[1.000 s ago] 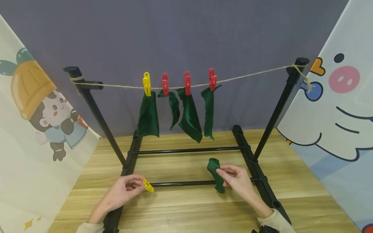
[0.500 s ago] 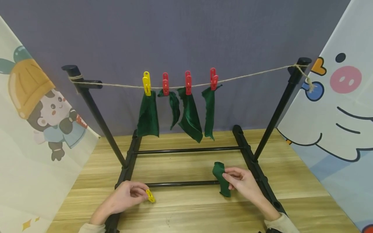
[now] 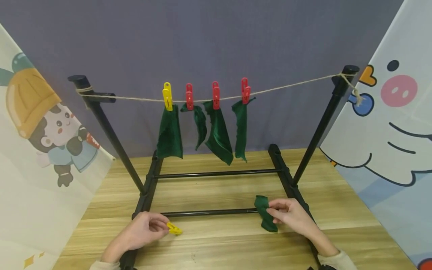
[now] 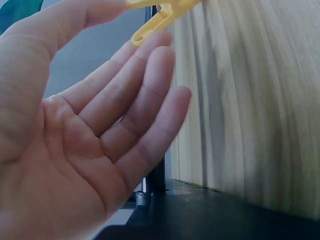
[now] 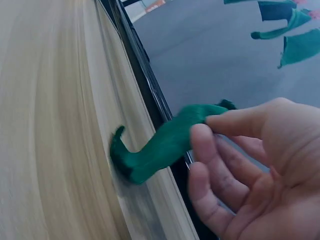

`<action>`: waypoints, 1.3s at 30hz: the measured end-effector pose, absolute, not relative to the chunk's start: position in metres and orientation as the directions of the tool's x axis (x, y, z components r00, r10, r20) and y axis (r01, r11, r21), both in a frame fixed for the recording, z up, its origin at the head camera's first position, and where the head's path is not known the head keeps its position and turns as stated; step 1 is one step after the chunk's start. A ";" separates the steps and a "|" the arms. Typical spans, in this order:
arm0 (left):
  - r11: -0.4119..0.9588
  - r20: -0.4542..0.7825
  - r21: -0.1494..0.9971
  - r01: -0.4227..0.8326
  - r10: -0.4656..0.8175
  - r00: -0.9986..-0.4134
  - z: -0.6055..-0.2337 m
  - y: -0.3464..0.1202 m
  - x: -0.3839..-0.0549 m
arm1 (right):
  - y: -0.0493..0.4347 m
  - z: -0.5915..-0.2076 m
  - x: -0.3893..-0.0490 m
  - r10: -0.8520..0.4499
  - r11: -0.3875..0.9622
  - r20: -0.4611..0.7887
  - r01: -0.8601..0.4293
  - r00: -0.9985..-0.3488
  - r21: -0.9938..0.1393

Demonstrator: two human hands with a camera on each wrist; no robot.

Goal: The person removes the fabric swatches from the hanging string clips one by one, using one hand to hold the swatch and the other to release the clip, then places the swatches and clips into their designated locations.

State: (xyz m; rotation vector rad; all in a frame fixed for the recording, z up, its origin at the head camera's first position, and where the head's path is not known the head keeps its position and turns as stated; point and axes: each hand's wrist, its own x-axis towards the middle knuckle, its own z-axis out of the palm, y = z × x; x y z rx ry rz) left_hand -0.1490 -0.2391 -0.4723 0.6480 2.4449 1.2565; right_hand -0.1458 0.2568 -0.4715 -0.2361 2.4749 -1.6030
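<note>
Left hand [image 3: 143, 230]: at the near left, its grip makes a small pinch, only as wide as the little yellow peg [image 3: 174, 228] it has by one end; the other fingers are softly bent
Yellow peg: sticks out to the right from the left fingertips, on the near side of the near bar [image 3: 209, 213]; I cannot tell if it touches the bench [image 3: 209, 247]
Right hand [image 3: 291, 215]: at the near right, its grip is pinched on the edge of a green strip [image 3: 264, 213], thumb against finger
Green strip: long, thin and wavy, just left of the right hand, in front of the right part of the near bar; I cannot tell if its low end touches the bench
String [image 3: 290, 87]: runs from the left post [image 3: 111, 137] to the right post [image 3: 314, 131] of a black stand
Pegs on the string: from left to right, one yellow clip [image 3: 167, 96] and then three red clips [image 3: 216, 95]
Hanging cloths [image 3: 170, 135]: four green bits, one under each clip; the left one is wide and the second is small and curled
Far side: a grey-purple wall [image 3: 216, 45]
</note>
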 end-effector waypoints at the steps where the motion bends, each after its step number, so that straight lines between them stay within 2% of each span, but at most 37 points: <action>1: 0.524 -0.077 0.814 0.252 0.527 -0.847 -0.472 -0.239 -0.148 | 0.259 -0.472 -0.146 -0.248 0.417 -0.076 -0.036 -0.966 -0.908; 8: 0.623 -0.084 0.724 0.297 0.506 -0.858 -0.472 -0.235 -0.146 | 0.272 -0.474 -0.145 -0.340 0.499 -0.085 -0.103 -0.937 -0.860; 12: 0.718 -0.090 0.626 0.304 0.453 -0.887 -0.470 -0.231 -0.142 | 0.281 -0.476 -0.145 -0.388 0.509 -0.092 -0.129 -0.917 -0.851; 15: 0.781 -0.092 0.548 0.300 0.412 -0.906 -0.469 -0.228 -0.140 | 0.285 -0.474 -0.145 -0.404 0.535 -0.091 -0.154 -0.910 -0.831; 19: 0.818 -0.098 0.498 0.288 0.382 -0.919 -0.471 -0.226 -0.138 | 0.288 -0.472 -0.144 -0.399 0.590 -0.089 -0.181 -0.913 -0.787; 28: 0.850 -0.075 0.455 0.264 0.332 -0.940 -0.473 -0.225 -0.137 | 0.282 -0.472 -0.143 -0.328 0.738 -0.059 -0.216 -0.943 -0.639; 33: 0.848 -0.070 0.458 0.265 0.332 -0.941 -0.473 -0.226 -0.138 | 0.282 -0.473 -0.143 -0.279 0.742 -0.091 -0.154 -0.956 -0.653; 39: 0.860 -0.061 0.435 0.265 0.322 -0.945 -0.476 -0.225 -0.140 | 0.284 -0.474 -0.143 -0.303 0.692 -0.115 -0.135 -0.946 -0.709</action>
